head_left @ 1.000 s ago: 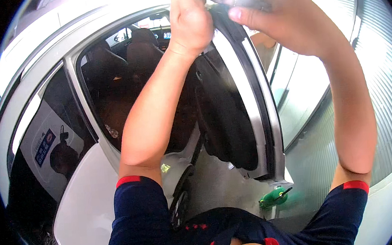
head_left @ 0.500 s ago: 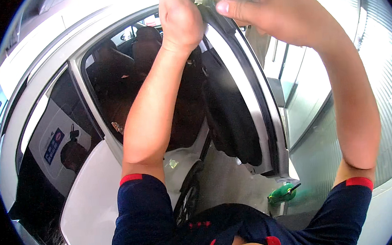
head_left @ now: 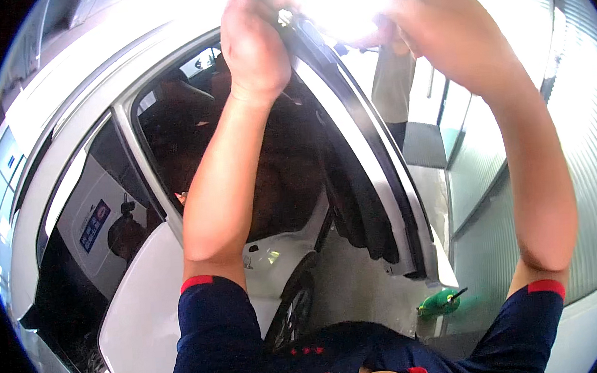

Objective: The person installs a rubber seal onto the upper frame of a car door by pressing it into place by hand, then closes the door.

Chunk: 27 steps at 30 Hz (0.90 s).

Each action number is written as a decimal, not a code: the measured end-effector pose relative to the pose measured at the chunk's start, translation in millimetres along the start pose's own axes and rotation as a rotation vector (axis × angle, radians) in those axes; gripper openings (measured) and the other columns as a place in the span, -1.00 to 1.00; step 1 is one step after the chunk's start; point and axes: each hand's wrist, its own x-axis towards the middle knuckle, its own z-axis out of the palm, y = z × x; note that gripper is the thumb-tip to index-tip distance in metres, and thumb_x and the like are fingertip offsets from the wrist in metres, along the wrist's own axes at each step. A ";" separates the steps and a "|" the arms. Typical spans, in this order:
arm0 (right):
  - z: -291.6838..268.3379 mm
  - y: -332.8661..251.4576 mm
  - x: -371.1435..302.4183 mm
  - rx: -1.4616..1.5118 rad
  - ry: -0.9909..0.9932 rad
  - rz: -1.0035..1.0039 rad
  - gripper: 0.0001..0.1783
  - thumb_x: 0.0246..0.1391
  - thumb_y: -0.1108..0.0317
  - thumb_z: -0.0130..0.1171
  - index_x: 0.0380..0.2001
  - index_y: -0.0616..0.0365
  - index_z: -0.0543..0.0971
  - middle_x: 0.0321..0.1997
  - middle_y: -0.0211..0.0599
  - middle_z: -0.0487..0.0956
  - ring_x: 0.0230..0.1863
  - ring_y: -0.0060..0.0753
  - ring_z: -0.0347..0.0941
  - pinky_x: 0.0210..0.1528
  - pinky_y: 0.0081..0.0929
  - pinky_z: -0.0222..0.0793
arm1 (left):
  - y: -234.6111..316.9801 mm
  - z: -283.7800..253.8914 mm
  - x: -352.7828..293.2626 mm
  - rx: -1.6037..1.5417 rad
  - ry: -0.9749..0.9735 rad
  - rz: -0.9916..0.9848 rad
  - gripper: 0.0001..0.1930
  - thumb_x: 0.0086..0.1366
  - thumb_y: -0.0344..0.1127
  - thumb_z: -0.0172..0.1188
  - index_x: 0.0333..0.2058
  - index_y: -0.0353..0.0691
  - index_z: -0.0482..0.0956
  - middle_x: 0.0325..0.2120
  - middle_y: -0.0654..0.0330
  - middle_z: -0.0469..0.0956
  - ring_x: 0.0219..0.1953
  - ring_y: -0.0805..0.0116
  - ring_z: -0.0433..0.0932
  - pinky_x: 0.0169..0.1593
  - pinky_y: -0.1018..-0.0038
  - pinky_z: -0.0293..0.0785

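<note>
Both my arms reach up to the top of the open car door [head_left: 355, 105], which has a pale frame with black edging and a dark inner panel. My left hand [head_left: 254, 46] is closed at the frame's upper corner, its fingertips partly lost at the picture's edge. What it grips I cannot make out; a small pale-yellow spot shows beside it. To the right of the frame is my right hand [head_left: 444, 28], apart from the left. Strong glare washes out its fingers and anything in them.
The white car body [head_left: 146, 297] fills the left side, with dark seats inside and a rear wheel [head_left: 296, 313] below. A green bottle [head_left: 439, 303] with a black nozzle stands near the door's lower corner. Beyond the door a person [head_left: 394, 84] stands beside a ribbed wall [head_left: 542, 160].
My right hand has moved right, away from my left hand. My left hand has shifted slightly left. Glare now covers the space between them, and the person behind the door shows more.
</note>
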 end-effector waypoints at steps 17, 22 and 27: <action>32.4 10.6 -123.1 0.589 -0.063 0.314 -0.65 0.28 0.23 0.23 -0.50 0.28 0.56 -0.60 -0.36 0.43 -0.52 -0.56 0.31 -0.43 -0.49 0.23 | 27.0 12.2 0.1 0.357 -0.031 -0.015 -0.63 0.52 0.00 -0.23 -0.12 -0.20 0.35 -0.41 -0.04 0.61 -0.29 0.17 0.55 -0.05 0.31 0.46; 29.8 13.2 -125.0 0.626 -0.032 0.337 -0.60 0.27 0.19 0.27 -0.52 0.30 0.53 -0.64 -0.34 0.32 -0.56 -0.55 0.20 -0.48 -0.45 0.16 | 24.2 2.8 2.5 0.408 -0.094 0.061 -0.59 0.49 0.06 -0.20 -0.08 -0.21 0.33 -0.42 -0.04 0.61 -0.29 0.18 0.55 -0.04 0.32 0.45; 30.8 16.1 -129.1 0.602 -0.041 0.316 -0.59 0.26 0.19 0.28 -0.53 0.30 0.52 -0.64 -0.34 0.31 -0.56 -0.56 0.19 -0.49 -0.45 0.14 | 29.3 5.6 4.1 0.445 -0.088 0.010 -0.54 0.46 0.09 -0.20 -0.14 -0.23 0.40 -0.41 0.00 0.60 -0.27 0.20 0.55 -0.01 0.31 0.42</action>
